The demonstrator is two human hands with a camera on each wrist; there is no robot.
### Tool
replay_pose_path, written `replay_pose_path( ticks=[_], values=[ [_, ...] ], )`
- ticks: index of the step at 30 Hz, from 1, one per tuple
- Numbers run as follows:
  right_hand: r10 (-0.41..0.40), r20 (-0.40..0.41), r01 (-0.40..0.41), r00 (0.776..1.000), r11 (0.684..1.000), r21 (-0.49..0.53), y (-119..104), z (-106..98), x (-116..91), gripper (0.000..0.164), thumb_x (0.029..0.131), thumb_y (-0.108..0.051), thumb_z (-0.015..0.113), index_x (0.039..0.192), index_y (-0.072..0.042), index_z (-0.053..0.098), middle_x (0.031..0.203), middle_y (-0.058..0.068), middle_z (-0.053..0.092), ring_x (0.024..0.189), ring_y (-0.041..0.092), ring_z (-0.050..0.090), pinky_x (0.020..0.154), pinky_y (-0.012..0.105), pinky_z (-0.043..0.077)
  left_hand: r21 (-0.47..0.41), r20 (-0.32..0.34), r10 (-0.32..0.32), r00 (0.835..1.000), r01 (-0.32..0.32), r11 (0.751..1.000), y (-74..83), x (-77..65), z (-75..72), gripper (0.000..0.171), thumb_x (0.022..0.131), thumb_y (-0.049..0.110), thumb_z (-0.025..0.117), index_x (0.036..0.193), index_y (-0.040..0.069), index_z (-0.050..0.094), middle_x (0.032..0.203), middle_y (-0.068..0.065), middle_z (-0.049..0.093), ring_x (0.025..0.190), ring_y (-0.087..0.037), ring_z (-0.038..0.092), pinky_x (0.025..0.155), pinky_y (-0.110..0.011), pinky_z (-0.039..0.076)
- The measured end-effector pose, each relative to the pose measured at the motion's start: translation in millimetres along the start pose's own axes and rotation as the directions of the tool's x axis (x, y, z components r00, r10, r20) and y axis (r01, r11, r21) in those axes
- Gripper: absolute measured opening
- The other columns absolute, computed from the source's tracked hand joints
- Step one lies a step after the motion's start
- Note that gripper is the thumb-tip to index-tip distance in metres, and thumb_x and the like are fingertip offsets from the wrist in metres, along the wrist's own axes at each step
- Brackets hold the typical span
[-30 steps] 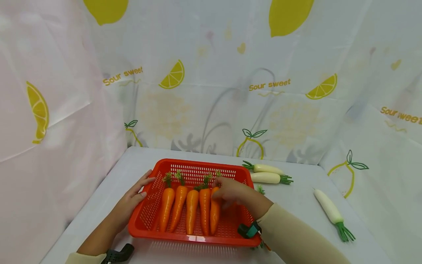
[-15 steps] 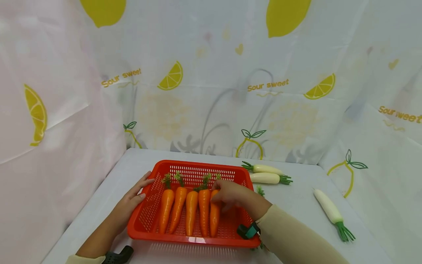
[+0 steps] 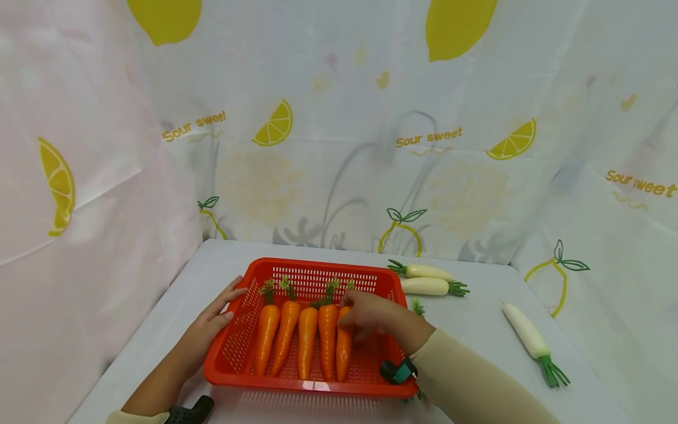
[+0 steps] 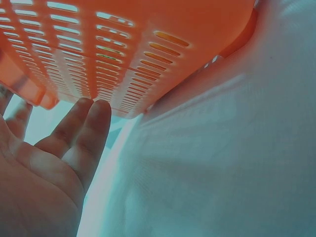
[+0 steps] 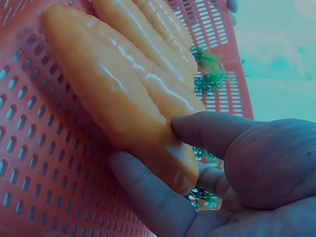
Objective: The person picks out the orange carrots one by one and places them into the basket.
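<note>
A red plastic basket with slotted walls stands on the table. Several orange carrots with green tops lie side by side in it, tips toward the near side. My right hand reaches inside and pinches the rightmost carrot near its leafy end; the right wrist view shows thumb and fingers on either side of that carrot. At the basket's left side rests my left hand, thumb and a finger at the rim. From below, the left wrist view has straight fingers against the slotted outer wall.
Two white radishes lie behind the basket's right corner, and another white radish lies farther right on the white table. Green leaves show just outside the basket's right wall. Lemon-printed cloth surrounds the table.
Both hands and the basket keep nearly the same places. The right hand still holds the rightmost carrot, and the whole head view has shifted very slightly.
</note>
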State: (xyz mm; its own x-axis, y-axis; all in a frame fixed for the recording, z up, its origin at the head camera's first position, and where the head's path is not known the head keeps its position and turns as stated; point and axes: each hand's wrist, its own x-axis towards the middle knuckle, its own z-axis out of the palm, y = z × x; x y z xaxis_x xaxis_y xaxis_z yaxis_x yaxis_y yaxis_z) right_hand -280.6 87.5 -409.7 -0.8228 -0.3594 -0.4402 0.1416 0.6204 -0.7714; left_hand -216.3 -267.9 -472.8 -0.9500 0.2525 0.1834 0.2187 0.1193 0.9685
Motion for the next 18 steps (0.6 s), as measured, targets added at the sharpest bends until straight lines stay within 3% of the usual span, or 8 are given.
replay_pose_path(
  ticks=[2,6,8,10,14,18],
  values=[
    [0.003,-0.002,-0.003,1.000,1.000,0.000,0.3,0.0,0.0,0.030,0.092,-0.007,0.077,0.115,-0.006,0.058,0.111,0.014,0.061,0.091,0.028,0.068,0.071,0.046,0.065,-0.007,0.002,0.002,1.000,-0.002,1.000,-0.4,-0.1,0.3,0.049,0.113,0.023,0.042,0.159,0.006,0.040,0.178,-0.004,0.002,0.161,-0.036,0.003,0.100,-0.018,0.050],
    [0.003,-0.009,-0.003,1.000,1.000,-0.011,0.3,0.0,0.5,0.032,0.091,-0.006,0.078,0.117,-0.006,0.058,0.113,0.014,0.061,0.091,0.028,0.069,0.070,0.046,0.065,-0.022,0.004,0.003,1.000,-0.003,1.000,-1.2,-0.4,-0.5,0.050,0.113,0.024,0.041,0.159,0.006,0.038,0.178,-0.003,0.002,0.154,-0.003,0.019,0.099,-0.021,0.053],
    [0.002,-0.014,-0.003,1.000,1.000,-0.021,0.5,-0.1,1.3,0.034,0.091,-0.006,0.078,0.119,-0.006,0.059,0.114,0.014,0.061,0.091,0.028,0.069,0.070,0.046,0.065,-0.022,0.004,0.005,1.000,-0.005,1.000,-1.2,-0.3,-1.2,0.050,0.113,0.023,0.041,0.160,0.006,0.038,0.178,-0.003,0.002,0.151,0.002,0.020,0.099,-0.021,0.052],
    [0.006,-0.017,-0.007,1.000,1.000,-0.028,0.8,-0.4,1.8,0.035,0.091,-0.006,0.078,0.120,-0.006,0.059,0.115,0.014,0.061,0.091,0.028,0.070,0.070,0.046,0.065,-0.017,0.003,0.006,1.000,-0.006,1.000,-1.2,0.1,-1.6,0.050,0.113,0.023,0.041,0.160,0.006,0.038,0.178,-0.003,0.002,0.158,-0.009,0.016,0.100,-0.020,0.052],
    [0.008,-0.010,-0.009,1.000,0.999,-0.041,1.7,-1.0,3.2,0.037,0.090,-0.005,0.078,0.122,-0.007,0.061,0.115,0.014,0.061,0.090,0.028,0.069,0.071,0.046,0.065,0.002,-0.001,-0.004,1.000,0.004,1.000,-0.8,1.2,-1.3,0.050,0.112,0.024,0.042,0.159,0.007,0.039,0.178,-0.005,0.002,0.160,-0.043,-0.001,0.100,-0.018,0.050],
    [0.003,0.003,-0.003,1.000,0.998,-0.065,2.8,-1.3,4.3,0.038,0.089,-0.005,0.077,0.124,-0.008,0.062,0.117,0.013,0.062,0.088,0.028,0.069,0.072,0.046,0.065,0.001,0.000,-0.013,1.000,0.013,1.000,-1.1,1.3,-0.9,0.050,0.112,0.024,0.042,0.159,0.007,0.039,0.178,-0.006,0.001,0.158,-0.050,-0.004,0.099,-0.017,0.050]
  ],
)
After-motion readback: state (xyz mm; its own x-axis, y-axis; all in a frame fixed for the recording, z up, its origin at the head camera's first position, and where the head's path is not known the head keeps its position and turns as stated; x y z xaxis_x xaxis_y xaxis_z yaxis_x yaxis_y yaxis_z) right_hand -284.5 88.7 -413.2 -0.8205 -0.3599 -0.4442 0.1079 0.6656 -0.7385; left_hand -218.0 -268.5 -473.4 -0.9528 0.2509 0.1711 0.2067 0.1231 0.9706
